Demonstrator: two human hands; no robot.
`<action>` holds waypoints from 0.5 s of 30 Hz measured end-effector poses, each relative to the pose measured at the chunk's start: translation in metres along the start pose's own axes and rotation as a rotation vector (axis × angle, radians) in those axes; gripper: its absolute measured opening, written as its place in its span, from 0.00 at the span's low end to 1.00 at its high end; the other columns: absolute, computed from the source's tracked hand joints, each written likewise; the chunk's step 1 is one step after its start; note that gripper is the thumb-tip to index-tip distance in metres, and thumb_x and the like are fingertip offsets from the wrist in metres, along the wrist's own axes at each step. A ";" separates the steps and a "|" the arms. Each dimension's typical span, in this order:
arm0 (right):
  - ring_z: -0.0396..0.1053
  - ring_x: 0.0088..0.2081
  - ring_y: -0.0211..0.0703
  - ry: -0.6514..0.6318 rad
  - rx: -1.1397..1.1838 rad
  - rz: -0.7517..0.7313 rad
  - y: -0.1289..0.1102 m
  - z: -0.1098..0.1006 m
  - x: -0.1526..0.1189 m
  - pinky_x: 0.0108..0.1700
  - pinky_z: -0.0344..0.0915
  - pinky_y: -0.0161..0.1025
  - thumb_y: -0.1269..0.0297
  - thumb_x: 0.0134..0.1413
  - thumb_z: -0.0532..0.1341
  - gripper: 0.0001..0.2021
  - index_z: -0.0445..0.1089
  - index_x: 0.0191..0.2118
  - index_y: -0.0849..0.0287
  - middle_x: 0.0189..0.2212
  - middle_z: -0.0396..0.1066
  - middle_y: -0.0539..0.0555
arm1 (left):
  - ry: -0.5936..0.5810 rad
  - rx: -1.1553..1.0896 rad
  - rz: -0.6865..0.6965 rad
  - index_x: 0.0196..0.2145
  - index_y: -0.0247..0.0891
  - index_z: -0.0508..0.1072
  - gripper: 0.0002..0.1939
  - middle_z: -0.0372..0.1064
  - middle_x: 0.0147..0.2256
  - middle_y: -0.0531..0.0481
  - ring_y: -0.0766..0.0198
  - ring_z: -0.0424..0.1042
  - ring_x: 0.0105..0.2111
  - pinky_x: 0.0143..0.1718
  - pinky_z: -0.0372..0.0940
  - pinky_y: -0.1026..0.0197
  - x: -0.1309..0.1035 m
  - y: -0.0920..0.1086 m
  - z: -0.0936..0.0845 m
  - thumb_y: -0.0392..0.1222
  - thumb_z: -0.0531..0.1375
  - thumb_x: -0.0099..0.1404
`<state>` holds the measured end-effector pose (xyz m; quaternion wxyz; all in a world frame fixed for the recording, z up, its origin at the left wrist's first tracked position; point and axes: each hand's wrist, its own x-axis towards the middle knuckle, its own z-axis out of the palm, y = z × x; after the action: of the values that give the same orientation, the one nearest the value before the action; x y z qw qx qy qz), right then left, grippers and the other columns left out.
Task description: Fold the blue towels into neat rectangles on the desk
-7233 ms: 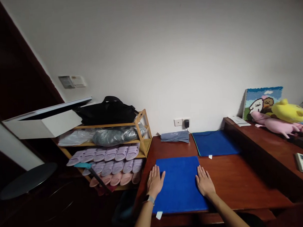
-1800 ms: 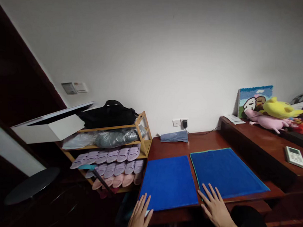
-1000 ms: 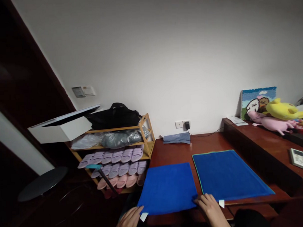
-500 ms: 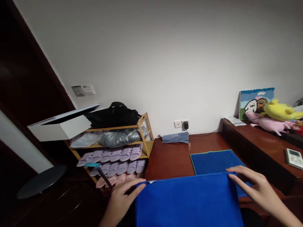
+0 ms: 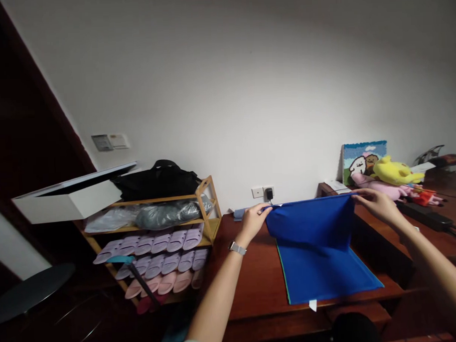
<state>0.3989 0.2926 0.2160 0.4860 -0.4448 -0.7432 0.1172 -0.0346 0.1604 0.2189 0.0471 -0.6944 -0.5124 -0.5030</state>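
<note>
A blue cloth (image 5: 308, 220) hangs between my two hands above the wooden table. My left hand (image 5: 254, 219) pinches its upper left corner, and at the upper right corner my right hand (image 5: 376, 204) pinches it too. Below lies another blue cloth (image 5: 329, 277) with a green edge, spread flat near the table's front; a white tag (image 5: 312, 305) sticks out at its front edge. The hanging cloth covers the far part of the flat one, and I cannot tell whether its lower edge touches it.
A wooden rack (image 5: 214, 231) with several slippers (image 5: 177, 240) and a black bag (image 5: 159, 182) stands at left, beside a white box (image 5: 90, 199). At right, a raised ledge (image 5: 375, 220) carries plush toys (image 5: 396, 171) and a picture (image 5: 364, 154). A plug (image 5: 268, 193) sits in the wall.
Both hands have moved forward and up with the held cloth, from close to my body to over the flat cloth. My view has turned slightly right.
</note>
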 end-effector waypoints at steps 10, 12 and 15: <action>0.80 0.43 0.58 -0.049 -0.063 0.259 0.129 0.039 -0.145 0.48 0.74 0.50 0.39 0.45 0.60 0.25 0.80 0.37 0.54 0.39 0.83 0.57 | -0.252 0.153 0.198 0.43 0.43 0.79 0.10 0.82 0.41 0.51 0.59 0.80 0.39 0.43 0.72 0.55 -0.173 -0.021 0.120 0.40 0.57 0.75; 0.80 0.41 0.59 -0.059 -0.049 0.299 0.156 0.059 -0.191 0.45 0.76 0.49 0.39 0.42 0.60 0.23 0.80 0.33 0.52 0.36 0.83 0.57 | -0.317 0.209 0.179 0.40 0.44 0.79 0.08 0.81 0.37 0.53 0.59 0.79 0.36 0.39 0.72 0.56 -0.228 -0.030 0.147 0.39 0.58 0.74; 0.81 0.39 0.59 -0.057 -0.022 0.356 0.180 0.079 -0.236 0.41 0.77 0.47 0.40 0.44 0.60 0.21 0.80 0.32 0.51 0.36 0.83 0.57 | -0.331 0.248 0.141 0.40 0.46 0.77 0.08 0.80 0.36 0.52 0.57 0.78 0.35 0.36 0.72 0.54 -0.275 -0.039 0.170 0.38 0.58 0.72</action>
<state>0.4630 0.2346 -0.0788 0.4315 -0.5710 -0.6674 0.2059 0.0554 0.0948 -0.0871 0.0824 -0.7907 -0.5210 -0.3106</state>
